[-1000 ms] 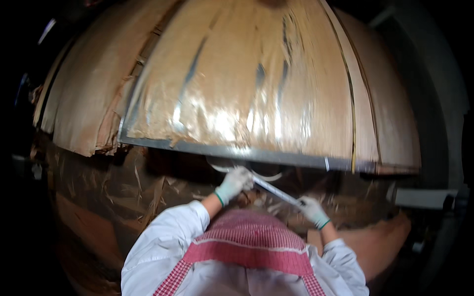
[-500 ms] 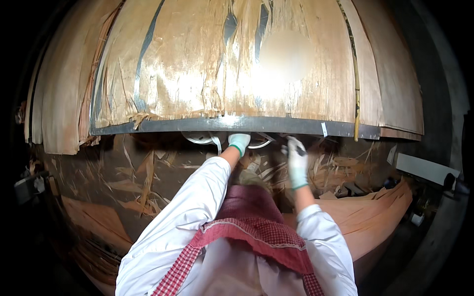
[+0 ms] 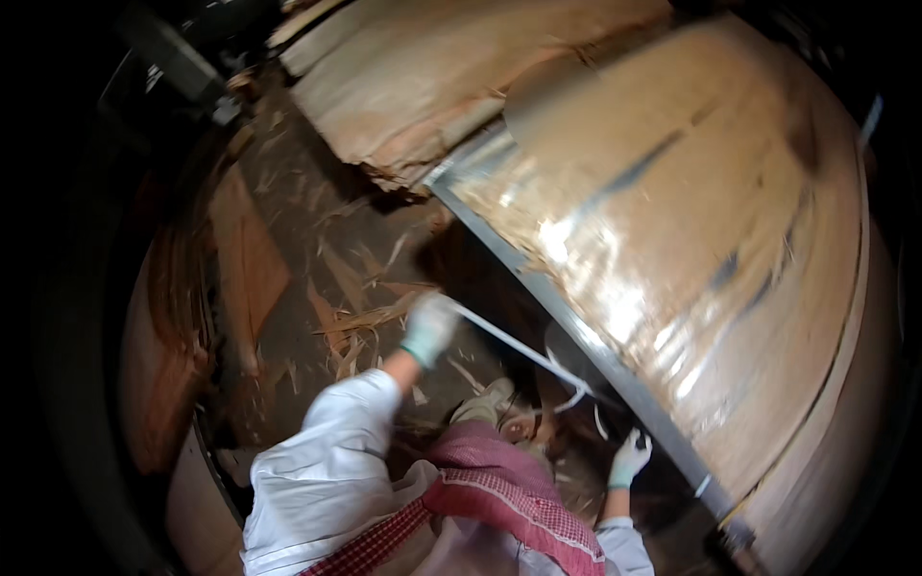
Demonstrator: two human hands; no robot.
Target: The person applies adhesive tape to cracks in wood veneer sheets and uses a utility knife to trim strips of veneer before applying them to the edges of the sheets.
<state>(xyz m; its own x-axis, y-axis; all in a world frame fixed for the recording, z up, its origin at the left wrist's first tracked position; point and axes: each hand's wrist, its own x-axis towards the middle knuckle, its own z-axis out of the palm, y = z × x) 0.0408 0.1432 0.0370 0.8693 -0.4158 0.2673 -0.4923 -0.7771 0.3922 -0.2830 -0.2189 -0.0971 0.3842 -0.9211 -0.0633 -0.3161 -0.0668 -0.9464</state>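
Note:
My left hand (image 3: 432, 322), in a white glove with a green cuff, is blurred by motion but closed on the end of a narrow white strip (image 3: 519, 344). Taut and slanting, the strip runs from this hand to beneath the table's metal edge, where a short loose piece (image 3: 573, 400) hangs. My right hand (image 3: 628, 459), gloved alike, is just below that metal edge (image 3: 634, 384). Its fingers are curled around a small dark spot that I cannot make out. On the table lies a thin wood veneer sheet (image 3: 749, 173) with splits and shiny patches.
More veneer sheets (image 3: 461, 67) overhang beyond the table's far corner. Veneer scraps (image 3: 370, 317) litter the brown floor, close to my shoe (image 3: 485, 401). Stacked veneer (image 3: 178, 317) stands at the left, and a grey post (image 3: 173, 58) at the upper left.
My view has swung left, so the table now slants across the right side. My left hand has drawn the white strip out from under the edge, leftward. My right hand stays by the edge.

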